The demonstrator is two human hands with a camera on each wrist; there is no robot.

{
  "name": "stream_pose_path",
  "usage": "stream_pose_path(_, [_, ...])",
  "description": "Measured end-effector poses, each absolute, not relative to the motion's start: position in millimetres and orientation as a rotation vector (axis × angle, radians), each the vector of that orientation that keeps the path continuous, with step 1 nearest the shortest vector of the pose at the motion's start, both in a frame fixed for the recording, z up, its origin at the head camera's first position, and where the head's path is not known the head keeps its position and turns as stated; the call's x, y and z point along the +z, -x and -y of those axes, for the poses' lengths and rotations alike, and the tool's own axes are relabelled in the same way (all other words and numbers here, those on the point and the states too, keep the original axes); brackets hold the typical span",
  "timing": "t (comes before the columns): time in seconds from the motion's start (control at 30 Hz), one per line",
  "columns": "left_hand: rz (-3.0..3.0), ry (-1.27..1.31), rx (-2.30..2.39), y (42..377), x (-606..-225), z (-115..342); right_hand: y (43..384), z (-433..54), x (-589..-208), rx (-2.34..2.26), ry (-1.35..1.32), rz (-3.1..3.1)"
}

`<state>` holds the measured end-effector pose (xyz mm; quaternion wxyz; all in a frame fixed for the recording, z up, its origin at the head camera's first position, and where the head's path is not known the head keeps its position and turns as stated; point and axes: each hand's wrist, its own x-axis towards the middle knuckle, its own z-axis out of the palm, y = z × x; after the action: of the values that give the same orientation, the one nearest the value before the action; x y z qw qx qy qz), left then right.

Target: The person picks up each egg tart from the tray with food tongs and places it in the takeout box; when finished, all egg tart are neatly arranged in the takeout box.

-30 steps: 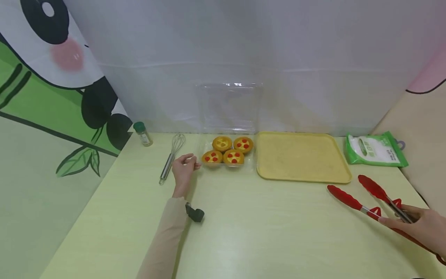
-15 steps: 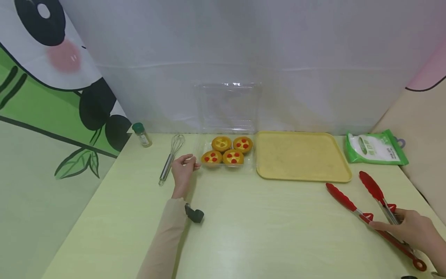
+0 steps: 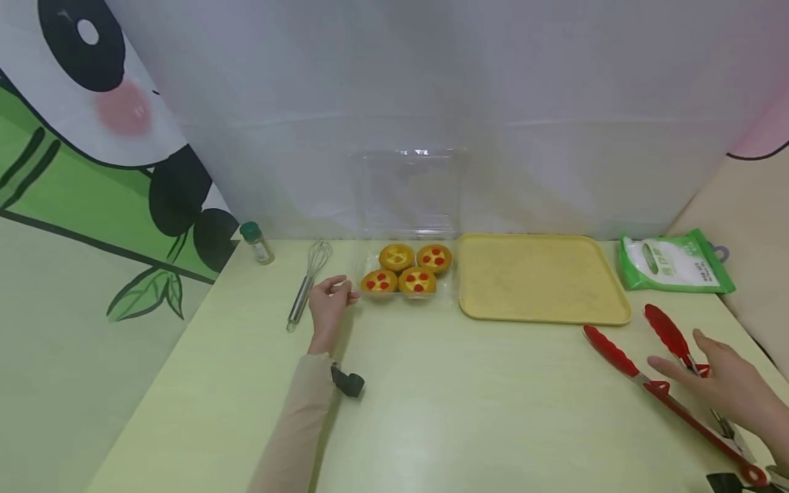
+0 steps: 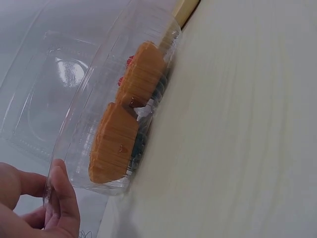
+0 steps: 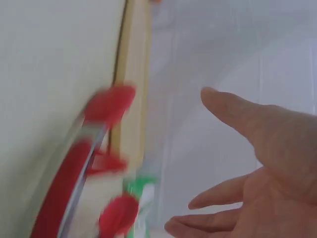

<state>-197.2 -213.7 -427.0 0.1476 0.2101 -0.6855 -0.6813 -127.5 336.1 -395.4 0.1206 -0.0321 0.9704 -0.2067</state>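
My left hand [image 3: 329,311] pinches the near left edge of a clear plastic clamshell box [image 3: 409,198], its lid raised against the backdrop. Inside sit several egg tarts [image 3: 417,281], most topped with red pieces. The left wrist view shows thumb and fingers [image 4: 64,201] on the box's thin rim. At the right, the red-and-metal tongs [image 3: 690,419] lie with their arms spread and red tips toward the tray. Just over them is my right hand [image 3: 730,383], thumb and fingers spread and apart from the tongs in the right wrist view.
A yellow tray [image 3: 542,277] stands right of the box, with a green-and-white packet [image 3: 674,262] beyond it. Left of the box are a whisk [image 3: 308,284] and a green-capped shaker jar [image 3: 257,243]. A white cloth backdrop [image 3: 536,82] closes the table's far side.
My right hand has moved the tongs slightly inward and let go of them; its fingers have spread. The left hand keeps its hold on the box. The head view has shifted slightly.
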Motion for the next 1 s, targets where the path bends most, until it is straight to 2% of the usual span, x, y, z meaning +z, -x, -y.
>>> stream_pose_path(0.2, [2.000,-0.553,-1.979,200,-429,218,141,-269,-380,-0.864,0.355,-2.730])
stream_pose_path(0.4, [2.057,-0.512,-2.010,203,-430,224,162,-203,-385,-1.121,0.645,-2.407])
stream_pose_path(0.73, [2.434,-0.298,-1.949,209,-416,243,213,-130,-402,-1.249,0.598,-2.295])
stream_pose_path(1.0, [2.751,-0.017,-1.828,230,-404,268,264,-100,-403,-1.414,0.471,-2.272])
